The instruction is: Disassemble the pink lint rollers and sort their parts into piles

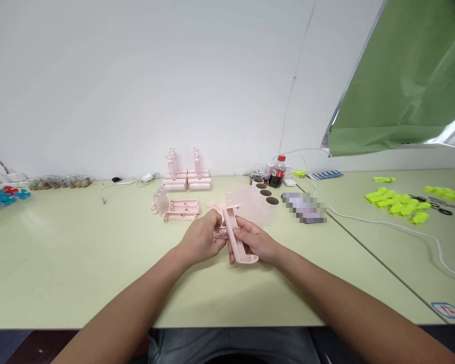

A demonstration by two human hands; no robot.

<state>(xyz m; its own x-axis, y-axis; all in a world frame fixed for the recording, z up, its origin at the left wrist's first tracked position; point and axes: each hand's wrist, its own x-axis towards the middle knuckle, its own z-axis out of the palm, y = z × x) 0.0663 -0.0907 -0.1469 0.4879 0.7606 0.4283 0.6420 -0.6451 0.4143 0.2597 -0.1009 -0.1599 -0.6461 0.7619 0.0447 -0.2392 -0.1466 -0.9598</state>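
Observation:
My right hand [261,243] is closed round a pink plastic holder frame [234,236], long and trough-like with upturned ends, held tilted above the table. My left hand [200,238] grips a clear pink plastic piece [220,233] that meets the frame's left side; its inner end is hidden. Just beyond my hands lie small pink discs [211,205] and a stack of translucent pink sheets [256,202]. Left of them are several pink holder frames [180,216] and several clear pink plastic pieces [160,200].
Pink assembled holders [175,185] stand against the wall. To the right are cardboard tubes [272,200], a cola bottle [277,173] and a blurred phone-like object [303,207]. Yellow-green pieces [394,200] and scissors [442,210] lie far right, past a white cable [394,222].

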